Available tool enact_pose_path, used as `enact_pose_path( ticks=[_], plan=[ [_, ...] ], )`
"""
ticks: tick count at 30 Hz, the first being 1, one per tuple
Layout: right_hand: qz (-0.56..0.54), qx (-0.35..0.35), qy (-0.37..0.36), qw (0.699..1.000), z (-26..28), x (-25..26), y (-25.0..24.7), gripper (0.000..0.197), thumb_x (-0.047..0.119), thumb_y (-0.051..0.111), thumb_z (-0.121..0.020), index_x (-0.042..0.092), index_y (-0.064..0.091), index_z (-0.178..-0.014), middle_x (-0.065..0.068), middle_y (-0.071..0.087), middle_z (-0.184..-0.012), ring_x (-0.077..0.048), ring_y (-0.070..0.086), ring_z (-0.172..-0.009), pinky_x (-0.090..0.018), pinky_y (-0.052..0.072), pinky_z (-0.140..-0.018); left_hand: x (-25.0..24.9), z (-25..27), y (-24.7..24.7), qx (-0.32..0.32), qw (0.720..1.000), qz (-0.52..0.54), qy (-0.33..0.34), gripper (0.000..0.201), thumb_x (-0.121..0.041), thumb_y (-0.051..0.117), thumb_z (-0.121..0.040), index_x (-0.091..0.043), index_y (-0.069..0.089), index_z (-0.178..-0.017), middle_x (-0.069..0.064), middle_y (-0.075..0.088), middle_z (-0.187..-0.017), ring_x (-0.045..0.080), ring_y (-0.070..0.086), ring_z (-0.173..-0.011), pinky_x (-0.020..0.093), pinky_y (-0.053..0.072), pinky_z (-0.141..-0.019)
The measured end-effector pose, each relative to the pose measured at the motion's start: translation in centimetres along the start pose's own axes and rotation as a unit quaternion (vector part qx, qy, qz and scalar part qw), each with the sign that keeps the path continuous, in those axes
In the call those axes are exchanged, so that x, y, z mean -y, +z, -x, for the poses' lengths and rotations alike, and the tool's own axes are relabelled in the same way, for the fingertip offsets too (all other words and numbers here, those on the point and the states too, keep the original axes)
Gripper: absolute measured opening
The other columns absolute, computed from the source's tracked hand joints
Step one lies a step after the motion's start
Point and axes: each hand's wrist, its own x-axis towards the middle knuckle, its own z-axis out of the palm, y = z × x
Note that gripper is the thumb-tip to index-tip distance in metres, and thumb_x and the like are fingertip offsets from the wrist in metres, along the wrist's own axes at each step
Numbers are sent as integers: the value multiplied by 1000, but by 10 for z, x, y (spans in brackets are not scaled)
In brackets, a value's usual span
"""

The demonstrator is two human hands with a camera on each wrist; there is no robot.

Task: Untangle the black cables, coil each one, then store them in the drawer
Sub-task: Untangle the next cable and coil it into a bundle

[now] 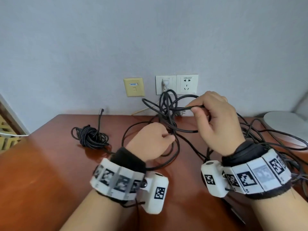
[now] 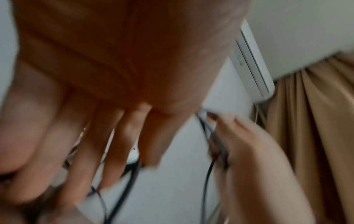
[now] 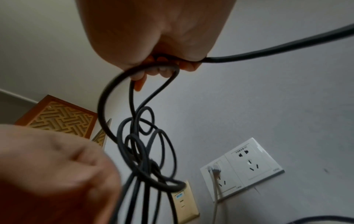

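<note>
Your left hand (image 2: 107, 94) filled most of the left wrist view, blurred and close, its palm up top and its fingers (image 2: 122, 142) pointing downward and bent toward the lens. Thin black cables (image 2: 132, 181) ran behind and between those fingers, though the blur hid whether you were gripping them or only touching them. To the right, your right hand (image 2: 249, 159) was raised beside a pale wall (image 2: 172, 189), its fingers curled round a black strand that dropped straight down from it. Above it a white air conditioner (image 2: 252, 66) sat on the wall, with a tan curtain (image 2: 314, 136) hanging at the far right.
</note>
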Motion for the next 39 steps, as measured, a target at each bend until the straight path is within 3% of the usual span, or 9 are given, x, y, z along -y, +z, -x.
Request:
enact_pose_path(
  ticks=[4, 7, 9, 14, 18, 22, 28, 34, 39],
  plan=[
    [-8, -10, 17, 1000, -1, -10, -3, 13, 7, 50, -89, 10, 63, -86, 24, 44, -78, -4, 41, -77, -31, 34, -72, -14, 26, -46, 140, 989, 15, 33, 27, -38, 57, -96, -19, 76, -88, -9, 75, -83, 1, 69, -75, 12, 50, -73],
    [-15, -11, 15, 1000, 0, -13, -4, 14, 7, 50, -89, 8, 64, -87, 26, 44, -79, -1, 40, -75, -26, 32, -72, -10, 27, -53, -91, 991, 75, 55, 24, -33, 59, -94, -17, 65, -77, 0, 72, -73, 9, 68, -71, 21, 51, -72],
    [-28, -13, 7, 1000, -1, -11, -5, 15, 9, 49, -90, 7, 64, -88, 26, 44, -79, 4, 42, -76, -20, 32, -73, -6, 24, -52, -190, 978, 33, 79, 17, -33, 67, -86, -24, 60, -98, -10, 66, -103, 4, 60, -96, 12, 42, -83],
    [-63, -6, -23, 998, -4, -2, -9, 17, 8, 50, -93, 4, 66, -90, 25, 43, -81, 7, 44, -79, -13, 33, -75, -2, 15, -35, -49, 990, 35, 126, 97, -40, 80, -76, -50, 18, -148, -27, 34, -148, -16, 27, -132, -2, 15, -96],
    [-71, 5, -28, 997, -6, 0, -12, 18, 10, 50, -93, 4, 67, -90, 24, 43, -82, 4, 44, -80, -16, 33, -75, 1, 10, -29, -91, 984, 45, 144, 75, -41, 83, -68, -44, 44, -132, -11, 53, -98, 1, 51, -96, 12, 37, -82],
    [-66, 10, -16, 998, -5, -2, -10, 19, 14, 50, -93, 8, 68, -91, 23, 45, -80, -3, 47, -78, -23, 36, -75, -1, 11, -30, -151, 972, 11, 182, 53, -48, 81, -58, -18, 51, -90, -4, 46, -107, 10, 47, -98, 11, 39, -83],
    [39, 44, 4, 998, -6, -17, -22, 15, 17, 54, -93, 18, 68, -94, 11, 51, -78, -15, 50, -78, -43, 43, -77, -5, 14, -30, -54, 975, 154, 148, 34, -49, 68, -76, -22, 49, -84, -21, 53, -62, -2, 48, -58, 21, 47, -63],
    [93, 250, 7, 964, -12, 8, -22, 12, 30, 49, -86, 30, 61, -87, 14, 58, -76, -11, 54, -69, -29, 41, -67, -16, 11, -21, -172, 975, 81, 115, 33, -47, 67, -77, -28, 40, -70, -24, 52, -61, -3, 49, -58, 11, 36, -57],
    [43, 249, 18, 967, -11, 15, -21, 11, 26, 54, -89, 29, 64, -85, 18, 57, -77, -6, 53, -71, -27, 42, -65, -15, 14, -22, -135, 973, 89, 167, 44, -35, 73, -75, -37, 53, -114, -16, 55, -98, -1, 61, -89, 8, 44, -78]
  ],
)
